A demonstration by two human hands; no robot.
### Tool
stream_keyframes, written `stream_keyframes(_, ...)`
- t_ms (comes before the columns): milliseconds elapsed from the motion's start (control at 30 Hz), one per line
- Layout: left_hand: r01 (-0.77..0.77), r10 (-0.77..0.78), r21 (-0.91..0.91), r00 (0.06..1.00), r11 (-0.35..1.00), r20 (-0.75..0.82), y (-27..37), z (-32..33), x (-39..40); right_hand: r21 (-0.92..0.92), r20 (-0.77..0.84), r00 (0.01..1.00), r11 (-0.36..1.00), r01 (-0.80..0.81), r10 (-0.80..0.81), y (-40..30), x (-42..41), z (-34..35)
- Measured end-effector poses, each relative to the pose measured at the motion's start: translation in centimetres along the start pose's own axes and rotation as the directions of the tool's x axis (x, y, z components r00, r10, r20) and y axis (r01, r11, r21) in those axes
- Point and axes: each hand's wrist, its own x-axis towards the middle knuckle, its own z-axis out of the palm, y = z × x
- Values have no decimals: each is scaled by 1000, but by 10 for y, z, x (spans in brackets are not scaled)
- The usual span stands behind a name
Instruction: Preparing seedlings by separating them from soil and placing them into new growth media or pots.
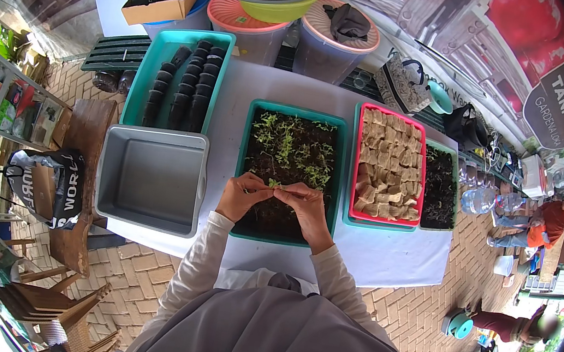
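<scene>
My left hand (pixel 245 197) and my right hand (pixel 305 207) meet over the front half of a green tray (pixel 338 183) of dark soil. Between their pinched fingertips is a small green seedling (pixel 274 183); its roots are too small to make out. More seedlings (pixel 287 139) grow in the back half of the tray, beyond my fingers. To the right, a red tray (pixel 423 194) holds rows of brown, fibrous-looking plugs (pixel 390 158). On the left lie stacks of small black pots (pixel 180 93) in a teal tray (pixel 143 77).
An empty grey plastic basin (pixel 150 180) lies left of the soil tray. Another tray of dark soil (pixel 439 191) sits at the far right. Lidded buckets (pixel 331 49) stand behind the table. A wooden bench (pixel 83 150) is at the left. Two people (pixel 548 224) are off to the right.
</scene>
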Motion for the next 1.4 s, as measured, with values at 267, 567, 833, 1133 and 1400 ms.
stream_keyframes(267, -21, 33, 107, 993, 994, -114, 4, 8, 0, 35, -145, 986, 996, 87, -81, 15, -6, 16)
stream_keyframes(567, -267, 427, 512, 876, 816, -224, 4, 20, -1, -233, -117, 977, 961, 147, -178, 20, -2, 12)
stream_keyframes(833, -304, 491, 503, 819, 809, -297, 10, 26, -5, -359, -149, 921, 887, 289, -360, 16, -4, 22)
stream_keyframes(1133, -347, 535, 540, 811, 767, -238, 12, 20, -6, -215, -111, 936, 928, 305, -334, 7, -2, 20)
stream_keyframes(1400, -379, 530, 530, 832, 758, -162, 15, 18, -5, -178, -36, 960, 947, 267, -277, 2, 1, 11)
